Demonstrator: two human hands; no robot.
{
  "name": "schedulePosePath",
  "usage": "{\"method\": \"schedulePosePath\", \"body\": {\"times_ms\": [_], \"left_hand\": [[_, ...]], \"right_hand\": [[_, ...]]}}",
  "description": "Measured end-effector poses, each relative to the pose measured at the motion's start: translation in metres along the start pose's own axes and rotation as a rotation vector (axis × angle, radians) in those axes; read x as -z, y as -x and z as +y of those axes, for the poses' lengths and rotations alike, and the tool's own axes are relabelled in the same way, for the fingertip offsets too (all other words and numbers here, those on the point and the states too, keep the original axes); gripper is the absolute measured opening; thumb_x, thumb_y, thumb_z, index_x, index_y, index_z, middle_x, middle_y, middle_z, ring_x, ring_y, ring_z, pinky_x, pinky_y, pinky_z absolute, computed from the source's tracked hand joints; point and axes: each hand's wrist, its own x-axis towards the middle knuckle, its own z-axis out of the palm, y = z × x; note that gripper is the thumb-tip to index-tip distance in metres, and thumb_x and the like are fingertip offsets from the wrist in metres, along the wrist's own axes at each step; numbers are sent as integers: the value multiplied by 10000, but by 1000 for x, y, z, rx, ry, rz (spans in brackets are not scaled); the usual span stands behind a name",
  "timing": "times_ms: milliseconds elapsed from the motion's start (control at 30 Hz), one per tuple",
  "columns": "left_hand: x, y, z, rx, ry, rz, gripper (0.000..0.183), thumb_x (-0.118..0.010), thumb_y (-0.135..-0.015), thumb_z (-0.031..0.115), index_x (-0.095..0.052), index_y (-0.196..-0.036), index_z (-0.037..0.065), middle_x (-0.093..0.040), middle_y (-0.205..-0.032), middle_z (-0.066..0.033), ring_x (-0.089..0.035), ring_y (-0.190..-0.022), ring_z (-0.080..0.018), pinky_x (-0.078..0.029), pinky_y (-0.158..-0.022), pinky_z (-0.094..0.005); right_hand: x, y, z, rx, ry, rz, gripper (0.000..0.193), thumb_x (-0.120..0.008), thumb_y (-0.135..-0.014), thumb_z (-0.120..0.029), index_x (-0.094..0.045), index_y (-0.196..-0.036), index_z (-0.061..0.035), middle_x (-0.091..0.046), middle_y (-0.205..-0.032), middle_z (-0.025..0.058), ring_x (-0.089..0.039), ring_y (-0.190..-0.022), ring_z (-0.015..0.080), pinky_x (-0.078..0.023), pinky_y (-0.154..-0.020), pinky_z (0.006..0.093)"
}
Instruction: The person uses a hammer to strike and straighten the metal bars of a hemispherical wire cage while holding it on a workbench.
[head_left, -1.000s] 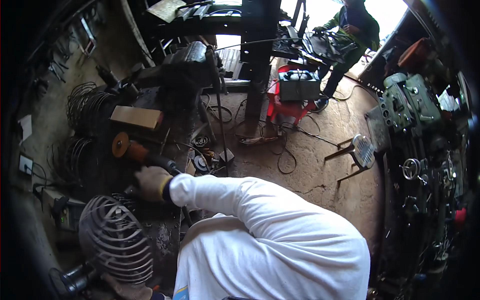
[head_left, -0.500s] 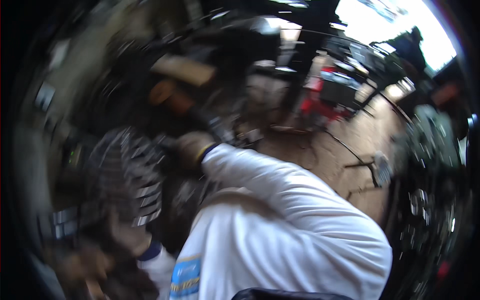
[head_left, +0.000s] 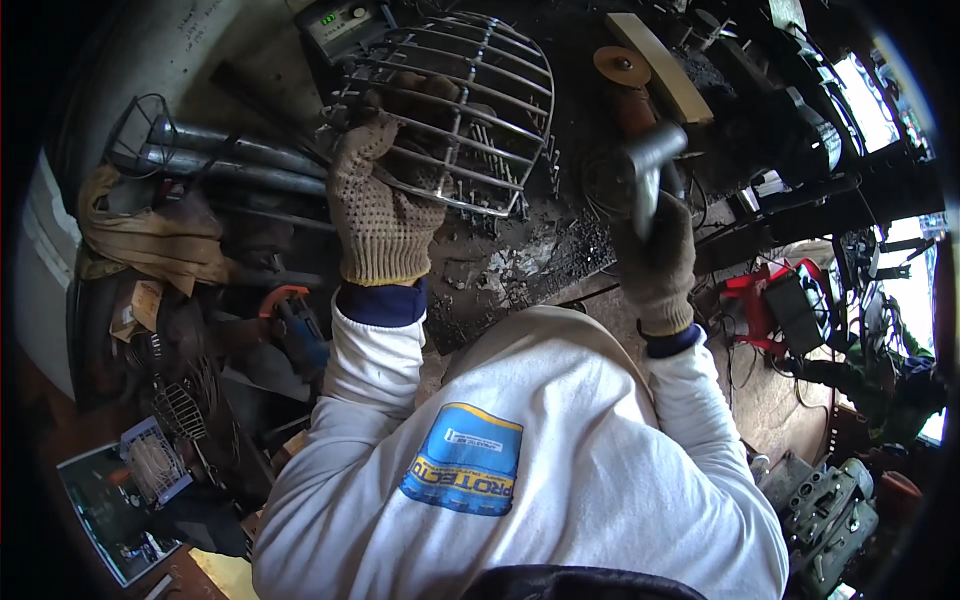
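Note:
My left hand (head_left: 385,190), in a knit dotted work glove, grips the near left side of a rounded metal-bar grille (head_left: 510,110). The grille is tilted over the dark bench, and some of my left fingers show behind its bars. To the right, my gloved right hand (head_left: 655,255) is closed round the handle of a hammer (head_left: 655,150). The hammer is raised with its metal head uppermost, apart from the grille.
Beyond the hammer lie an angle grinder with an orange disc (head_left: 622,67) and a pale bar (head_left: 662,65). A box with a green display (head_left: 345,25) stands at the far left. Metal pipes (head_left: 240,155) and a brown cloth (head_left: 150,235) lie left; a red frame (head_left: 755,300) stands right.
The view has turned and is sharp now. My right arm no longer reaches across to the left, and its hand holds the hammer up. The grille now appears higher in view.

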Motion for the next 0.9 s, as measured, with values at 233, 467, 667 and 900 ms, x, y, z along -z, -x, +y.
{"method": "schedulePosePath", "body": {"times_ms": [233,467,667,900], "left_hand": [[4,-7,-6,108,67,-144,366,-567,-858,70,-604,-1206,-39,-659,-1173,-220,-665,-1058,-320,-573,-908,-480],[-17,-3,-25,110,-18,-53,333,-582,-838,95,-633,-1142,-33,-697,-1067,-185,-700,-923,-290,-604,-798,-423],[-12,4,-40,165,-79,-20,364,-538,-853,104,-606,-1168,-64,-675,-1123,-218,-669,-1030,-347,-554,-949,-486],[-42,19,-44,9,-101,117,368,-593,-823,90,-619,-1166,-40,-687,-1112,-189,-676,-1022,-330,-578,-911,-464]], "right_hand": [[11,13,-54,217,-187,-154,401,-663,-886,-90,-531,-1251,8,-673,-1047,134,-668,-964,247,-517,-832,352],[17,27,-46,215,-361,-178,363,-582,-937,-61,-499,-1281,20,-631,-1120,108,-615,-1000,175,-499,-839,312],[31,13,-50,278,-106,-279,612,-706,-851,-69,-404,-1376,19,-681,-1012,181,-698,-871,326,-553,-751,369],[48,7,-23,270,-760,-200,529,-545,-922,7,-323,-1402,36,-622,-1075,175,-621,-834,207,-502,-677,294]]}}
